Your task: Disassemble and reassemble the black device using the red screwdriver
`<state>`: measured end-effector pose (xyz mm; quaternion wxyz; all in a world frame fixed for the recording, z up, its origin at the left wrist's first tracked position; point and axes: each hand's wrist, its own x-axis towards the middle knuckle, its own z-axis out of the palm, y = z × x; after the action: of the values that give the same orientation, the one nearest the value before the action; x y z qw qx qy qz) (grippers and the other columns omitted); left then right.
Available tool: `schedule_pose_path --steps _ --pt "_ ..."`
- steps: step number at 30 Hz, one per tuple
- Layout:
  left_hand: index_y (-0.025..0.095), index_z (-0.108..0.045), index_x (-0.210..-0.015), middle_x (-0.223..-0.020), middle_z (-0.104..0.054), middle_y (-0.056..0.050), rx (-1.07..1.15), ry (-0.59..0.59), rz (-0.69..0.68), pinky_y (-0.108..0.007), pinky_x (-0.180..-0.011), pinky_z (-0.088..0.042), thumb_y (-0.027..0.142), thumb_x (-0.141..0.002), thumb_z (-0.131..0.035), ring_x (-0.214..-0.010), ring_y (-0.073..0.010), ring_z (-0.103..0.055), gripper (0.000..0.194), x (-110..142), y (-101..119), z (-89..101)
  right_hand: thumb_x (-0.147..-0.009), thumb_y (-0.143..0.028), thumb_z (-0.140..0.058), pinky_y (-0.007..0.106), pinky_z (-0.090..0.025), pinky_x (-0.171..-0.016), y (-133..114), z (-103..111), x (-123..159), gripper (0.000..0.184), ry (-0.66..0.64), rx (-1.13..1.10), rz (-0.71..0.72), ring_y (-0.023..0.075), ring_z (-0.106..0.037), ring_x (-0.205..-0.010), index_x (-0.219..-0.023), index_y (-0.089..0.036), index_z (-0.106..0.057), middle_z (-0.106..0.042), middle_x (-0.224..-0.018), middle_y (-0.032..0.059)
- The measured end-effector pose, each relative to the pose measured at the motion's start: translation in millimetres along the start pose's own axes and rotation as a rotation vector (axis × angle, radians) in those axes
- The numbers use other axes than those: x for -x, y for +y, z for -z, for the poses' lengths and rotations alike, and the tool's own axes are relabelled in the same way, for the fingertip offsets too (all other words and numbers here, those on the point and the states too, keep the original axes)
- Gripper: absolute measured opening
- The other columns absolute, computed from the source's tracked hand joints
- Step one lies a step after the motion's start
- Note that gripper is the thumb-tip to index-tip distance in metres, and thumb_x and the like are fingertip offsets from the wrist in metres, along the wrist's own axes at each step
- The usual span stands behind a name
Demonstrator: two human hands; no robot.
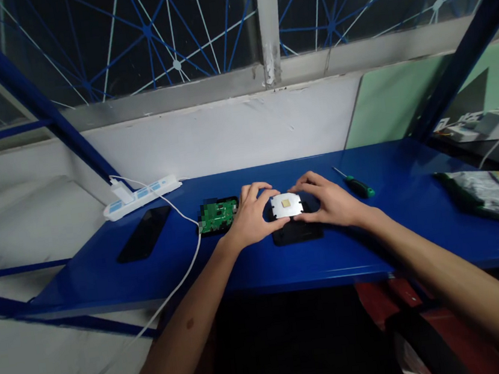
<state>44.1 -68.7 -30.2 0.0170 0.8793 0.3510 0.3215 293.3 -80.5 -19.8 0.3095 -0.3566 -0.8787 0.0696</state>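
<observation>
A glossy blue work table (251, 272) stands against a white wall (225, 135) below a dark, patterned window. Near its middle, above a black rectangular plastic casing (298, 234), is a silver, thin, rectangular metal plate (280, 206) with a small pale-gold square pad (285, 203) at its centre. The left hand (253, 214) and right hand (326, 202) are apart from each other, each pinching one end of the plate between thumb and fingers. The plate is judged light and stiff, its smooth faces probably slippery; the pad is likely the delicate part. Hold by the long edges near the corners, keeping fingertips off the pad. Whether the plate touches the casing cannot be determined; its underside is hidden, and the hands and plate cover much of the casing. Just left, the left hand partly hides a green circuit board (217, 216) in a black frame; a pixelated patch obscures its upper left. A green-and-black-handled screwdriver (359, 187) lies beyond the right hand. Farther out are a black, flat smartphone (143, 233) at left and a shiny printed plastic bag (495, 187), cut off at the right border.
</observation>
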Motion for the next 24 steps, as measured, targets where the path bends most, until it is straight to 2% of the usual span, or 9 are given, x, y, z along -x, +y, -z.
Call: schedule_pose_path --steps 5,8,12,24 --pt "0.026 -0.062 -0.108 -0.119 -0.061 -0.003 0.117 -0.059 0.054 -0.05 -0.1 -0.047 0.037 -0.072 -0.086 -0.113 -0.0281 -0.047 0.045 -2 4 0.6 -0.078 -0.059 -0.074 0.052 -0.053 -0.097 1 3 -1 0.057 -0.082 -0.055 -0.022 0.029 -0.061 -0.109 -0.123 -0.025 -0.063 -0.061 -0.115 0.0097" --pt "0.027 -0.065 -0.105 -0.12 -0.063 -0.002 0.153 -0.103 0.071 -0.05 -0.101 -0.046 0.039 -0.07 -0.087 -0.111 -0.0279 -0.049 0.043 -2 5 -1.1 -0.089 -0.058 -0.061 0.051 -0.05 -0.099 1 5 -2 0.047 -0.087 -0.065 -0.05 0.0285 -0.06 -0.112 -0.122 -0.024 -0.065 -0.064 -0.115 0.0101" --pt "0.028 -0.067 -0.105 -0.121 -0.064 -0.002 0.127 -0.143 0.075 -0.051 -0.101 -0.046 0.042 -0.072 -0.086 -0.112 -0.0281 -0.05 0.041 -1 6 -4.0 -0.101 -0.05 -0.04 0.052 -0.047 -0.1 3 5 -3 0.043 -0.008 0.015 -0.107 0.0283 -0.061 -0.109 -0.116 -0.021 -0.068 -0.067 -0.113 0.0115" --pt "0.027 -0.069 -0.1 -0.122 -0.062 -0.005 0.065 -0.202 0.12 -0.054 -0.101 -0.044 0.051 -0.071 -0.085 -0.116 -0.0311 -0.049 0.041 1 7 -10.6 -0.098 -0.054 -0.045 0.052 -0.049 -0.097 12 -2 -2 0.042 0.034 0.091 -0.158 0.029 -0.062 -0.104 -0.111 -0.021 -0.069 -0.068 -0.108 0.0109"
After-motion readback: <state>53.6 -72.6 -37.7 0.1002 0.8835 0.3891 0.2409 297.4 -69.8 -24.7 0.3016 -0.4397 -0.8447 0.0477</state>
